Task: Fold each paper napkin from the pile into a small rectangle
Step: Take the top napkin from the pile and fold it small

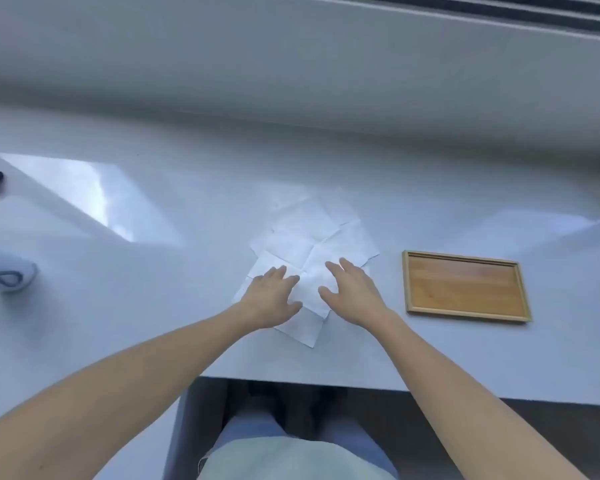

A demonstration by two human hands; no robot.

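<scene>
On pale worktop [118,306], left hand [269,299] and right hand [352,296] flat on loose napkin pile [312,237], fingers spread, grasping nothing; wooden tray [465,254] just right. Likely selecting 1 sheet; next, pinching an edge to fold.

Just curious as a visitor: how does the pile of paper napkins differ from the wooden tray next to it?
The paper napkins are white, thin and spread in a loose, overlapping pile at skewed angles; the wooden tray is brown, rigid and one neat rectangle with a raised rim. Both hands, left hand and right hand, rest on the napkins; the tray is untouched and holds nothing. Both lie flat on the white table.
</scene>
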